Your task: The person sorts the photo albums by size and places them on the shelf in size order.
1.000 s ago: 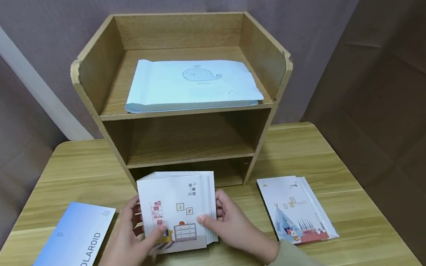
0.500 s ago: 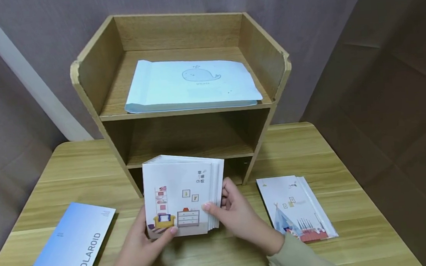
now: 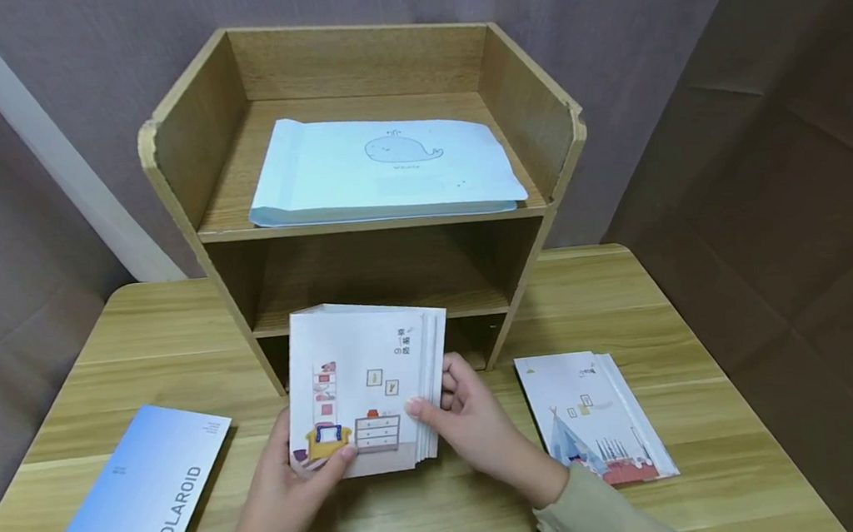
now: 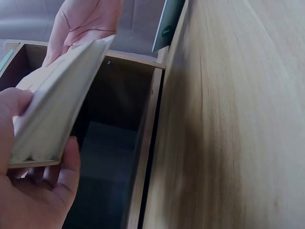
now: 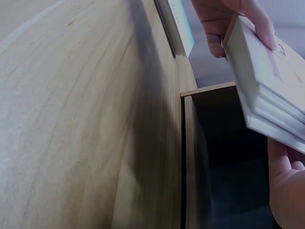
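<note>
Both hands hold a white illustrated notebook in front of the shelf's bottom compartment. Its cover shows a yellow sofa, a chest of drawers and framed pictures, and its right edge has several stepped layers. My left hand grips the lower left corner, thumb on the cover. On the right edge, my right hand pinches the notebook with its thumb in front and fingers curled behind. The left wrist view shows the notebook's flat narrow side. Layered edges of the notebook appear in the right wrist view, between both hands.
A wooden shelf stands at the back of the table, a thick whale-print book on its top. A blue POLAROID booklet lies at left, another illustrated white notebook at right. Fabric hangs around the table.
Both hands have raised the notebook toward the shelf and slightly right since a second ago. Over the last half second it has tilted only a little.
</note>
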`<state>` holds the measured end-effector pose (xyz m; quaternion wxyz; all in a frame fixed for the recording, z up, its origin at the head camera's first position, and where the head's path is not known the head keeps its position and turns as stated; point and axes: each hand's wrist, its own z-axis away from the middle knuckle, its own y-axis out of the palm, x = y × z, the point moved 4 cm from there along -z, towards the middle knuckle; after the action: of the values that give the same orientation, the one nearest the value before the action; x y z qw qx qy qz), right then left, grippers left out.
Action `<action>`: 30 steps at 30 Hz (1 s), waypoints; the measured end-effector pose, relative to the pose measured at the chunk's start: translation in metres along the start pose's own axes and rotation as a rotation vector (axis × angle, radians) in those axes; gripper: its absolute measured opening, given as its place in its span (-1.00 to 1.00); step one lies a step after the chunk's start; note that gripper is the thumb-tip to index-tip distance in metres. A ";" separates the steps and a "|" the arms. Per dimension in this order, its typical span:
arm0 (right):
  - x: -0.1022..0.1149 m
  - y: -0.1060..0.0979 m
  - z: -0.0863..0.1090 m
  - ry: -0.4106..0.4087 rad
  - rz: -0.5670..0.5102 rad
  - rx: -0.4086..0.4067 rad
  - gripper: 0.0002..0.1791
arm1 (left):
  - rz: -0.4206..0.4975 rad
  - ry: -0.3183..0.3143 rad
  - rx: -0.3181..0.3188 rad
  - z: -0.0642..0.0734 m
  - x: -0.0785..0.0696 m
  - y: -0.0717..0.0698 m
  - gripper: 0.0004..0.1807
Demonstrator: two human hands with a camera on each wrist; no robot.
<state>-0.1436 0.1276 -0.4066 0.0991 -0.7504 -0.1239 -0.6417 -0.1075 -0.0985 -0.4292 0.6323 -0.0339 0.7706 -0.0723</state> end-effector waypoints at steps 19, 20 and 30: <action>0.007 0.009 -0.006 0.105 0.005 -0.056 -0.34 | 0.015 -0.049 -0.060 -0.008 -0.013 -0.007 -0.55; 0.006 0.010 -0.006 0.114 0.013 -0.057 -0.33 | 0.020 -0.055 -0.065 -0.008 -0.014 -0.007 -0.55; -0.002 0.021 0.000 0.153 0.030 -0.008 -0.22 | 0.057 -0.018 -0.149 -0.017 -0.022 -0.014 -0.59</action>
<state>-0.1376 0.1071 -0.4082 0.1152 -0.7012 -0.1020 -0.6961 -0.1205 -0.1078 -0.4026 0.6369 -0.0597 0.7686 0.0035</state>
